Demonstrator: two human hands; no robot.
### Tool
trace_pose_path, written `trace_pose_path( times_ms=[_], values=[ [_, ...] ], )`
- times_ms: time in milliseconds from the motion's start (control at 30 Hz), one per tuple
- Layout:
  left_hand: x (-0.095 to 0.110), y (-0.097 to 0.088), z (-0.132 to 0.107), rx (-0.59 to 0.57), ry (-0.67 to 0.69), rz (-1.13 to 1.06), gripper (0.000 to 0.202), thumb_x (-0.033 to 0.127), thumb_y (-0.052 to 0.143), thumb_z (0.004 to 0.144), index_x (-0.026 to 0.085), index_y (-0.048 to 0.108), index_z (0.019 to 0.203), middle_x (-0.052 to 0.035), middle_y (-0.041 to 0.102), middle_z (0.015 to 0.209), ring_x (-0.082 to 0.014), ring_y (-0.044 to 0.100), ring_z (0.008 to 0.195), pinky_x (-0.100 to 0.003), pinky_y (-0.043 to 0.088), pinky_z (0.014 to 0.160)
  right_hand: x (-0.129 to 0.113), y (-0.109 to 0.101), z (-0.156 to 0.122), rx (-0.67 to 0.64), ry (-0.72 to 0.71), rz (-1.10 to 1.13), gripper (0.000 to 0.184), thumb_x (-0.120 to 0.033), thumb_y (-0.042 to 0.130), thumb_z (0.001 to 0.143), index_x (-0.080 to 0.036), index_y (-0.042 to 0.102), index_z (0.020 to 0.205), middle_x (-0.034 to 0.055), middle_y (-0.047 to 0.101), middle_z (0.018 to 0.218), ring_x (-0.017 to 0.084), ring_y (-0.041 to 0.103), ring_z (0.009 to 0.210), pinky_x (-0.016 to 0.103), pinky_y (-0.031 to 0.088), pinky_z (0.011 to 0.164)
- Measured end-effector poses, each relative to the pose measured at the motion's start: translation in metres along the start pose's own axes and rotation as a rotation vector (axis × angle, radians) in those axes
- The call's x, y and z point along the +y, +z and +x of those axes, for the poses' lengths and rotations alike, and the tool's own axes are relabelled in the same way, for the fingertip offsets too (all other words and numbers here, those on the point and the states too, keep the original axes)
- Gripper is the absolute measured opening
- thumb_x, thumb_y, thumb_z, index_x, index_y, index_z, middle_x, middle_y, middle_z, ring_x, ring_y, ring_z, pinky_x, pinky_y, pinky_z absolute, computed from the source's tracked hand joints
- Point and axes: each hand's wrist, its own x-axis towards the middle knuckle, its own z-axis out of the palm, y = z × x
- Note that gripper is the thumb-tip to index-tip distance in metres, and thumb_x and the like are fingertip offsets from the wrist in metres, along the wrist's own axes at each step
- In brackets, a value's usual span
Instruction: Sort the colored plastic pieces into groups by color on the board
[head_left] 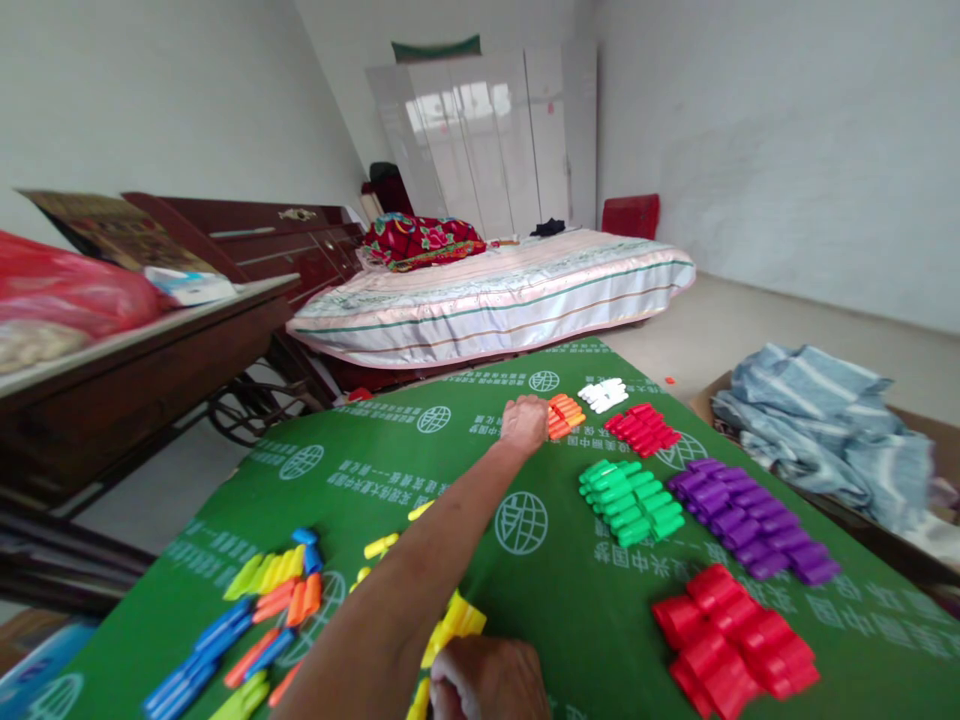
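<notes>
My left hand (526, 420) reaches far across the green board (420, 460), its fingers curled against a small group of orange plastic tubes (566, 416). Whatever lies under those fingers is hidden. Close to me, my right hand (491, 682) is curled in beside a pile of yellow plastic tubes (456, 628); its palm does not show. My left forearm covers part of the yellow pieces. Right of the left hand lie rows of white tubes (603, 394), red tubes (643, 430) and green tubes (630, 500).
Purple tubes (750, 517) and larger red tubes (735, 640) lie along the right side. Mixed blue tubes (199, 660), orange and yellow-green tubes (266, 573) lie at left. Beyond stand a bed (487, 300), a side table (150, 340) and a box with striped cloth (817, 420).
</notes>
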Motion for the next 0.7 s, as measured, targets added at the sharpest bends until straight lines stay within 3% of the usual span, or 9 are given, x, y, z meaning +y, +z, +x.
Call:
trace_pose_path(
  times_ms=[167,300,500,700],
  values=[
    [-0.012,-0.003,-0.002,0.027,-0.128,-0.129,0.031,0.035,0.052,0.088,0.016,0.056,0.11,-0.0088,0.058,0.114,-0.0215,0.055,0.106,-0.044,0.048,0.09,-0.001,-0.003,0.0,-0.011,0.009,0.011,0.013,-0.026,0.052,0.072,-0.03,0.064,0.077,-0.0018,0.072,0.072,0.018,0.067,0.062,0.023,0.049,0.054],
    [-0.024,0.003,0.005,-0.048,-0.217,-0.229,0.038,0.037,0.056,0.086,0.017,0.053,0.118,-0.0095,0.057,0.117,-0.0216,0.057,0.102,-0.043,0.05,0.087,-0.002,-0.004,0.0,-0.016,0.011,0.023,0.014,-0.023,0.052,0.072,-0.031,0.063,0.077,-0.0025,0.072,0.073,0.018,0.067,0.063,0.024,0.049,0.054],
    [-0.03,0.012,0.016,-0.179,-0.174,-0.342,0.032,0.036,0.057,0.085,0.016,0.057,0.11,-0.0077,0.06,0.11,-0.0196,0.059,0.096,-0.04,0.052,0.082,-0.001,-0.004,0.001,-0.029,0.009,0.022,0.012,-0.025,0.053,0.07,-0.029,0.062,0.076,-0.0011,0.072,0.074,0.019,0.067,0.065,0.024,0.048,0.054],
    [-0.025,0.011,0.019,-0.192,-0.126,-0.388,0.031,0.037,0.056,0.086,0.015,0.058,0.107,-0.0069,0.061,0.108,-0.0195,0.06,0.095,-0.04,0.052,0.082,-0.002,-0.006,0.001,-0.039,-0.005,0.012,0.01,-0.025,0.053,0.07,-0.027,0.061,0.076,-0.001,0.071,0.072,0.018,0.066,0.063,0.022,0.048,0.054]
  ],
)
